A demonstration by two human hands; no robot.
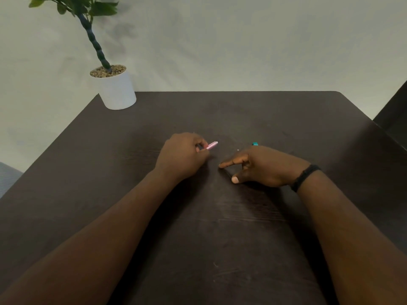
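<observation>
Progress: early, in our judgement. We find the left hand (pixel 182 155) over the middle of the desk (pixel 220 238), its fingers curled in and pinching a small pink stick-like item (pixel 213 145). One pale-tipped end of that item juts out past the thumb. We cannot tell at this size what kind of item it is. It is held well apart from the white plant pot (pixel 117 91), nearer the person than the pot and to the pot's right in the head view.

The right hand (pixel 264 166) rests on the desk, farther from the pot than the left hand. Its forefinger is straight with the tip on the wood, its thumb is stretched out, and there is a clear gap between the two. The remaining fingers are tucked under. A small teal item (pixel 255 143) shows at the hand's edge on the pot's side. We cannot tell whether the tucked fingers hold it or whether it lies on the desk.

We judge the pink item secured. Any work on it between the two hands is not yet begun.
</observation>
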